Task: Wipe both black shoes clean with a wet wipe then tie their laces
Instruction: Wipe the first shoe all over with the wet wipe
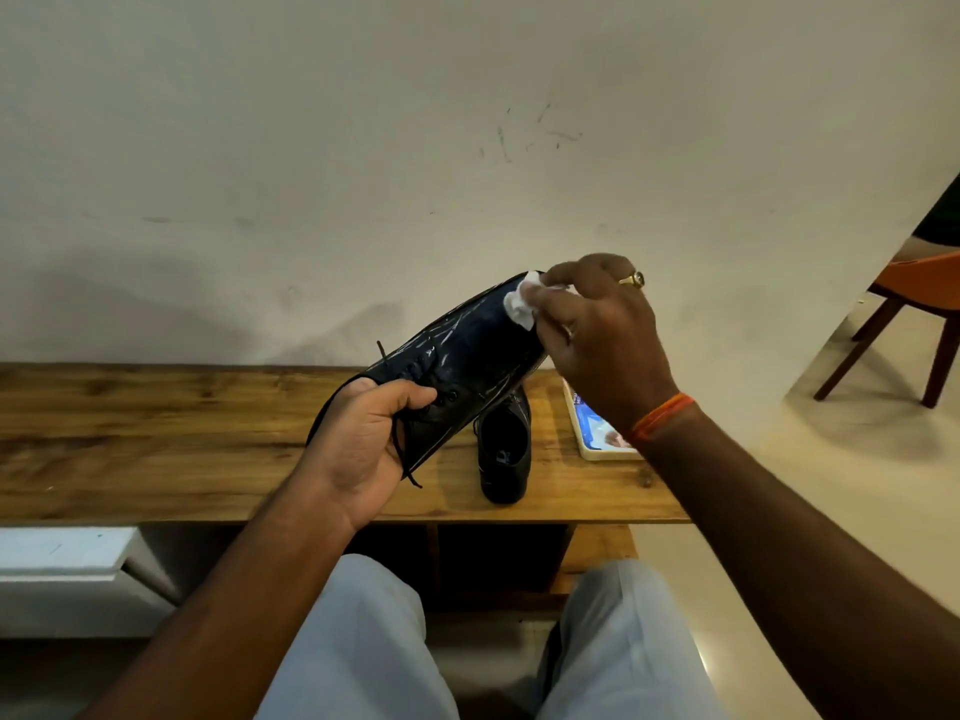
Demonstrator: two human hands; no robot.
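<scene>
Left hand (363, 439) grips heel of glossy black lace-up shoe (457, 356); right hand (602, 335) pinches crumpled white wet wipe (521, 304) at toe, 1 o'clock. Risk: wet shoe slips, drops on second black shoe (504, 454) on wooden counter (156, 433).

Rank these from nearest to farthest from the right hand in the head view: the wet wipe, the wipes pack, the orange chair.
1. Wet wipe: pinched in the right hand, on the held shoe's toe.
2. Wipes pack: on the bench, under the wrist.
3. Orange chair: far right, on the floor.
</scene>
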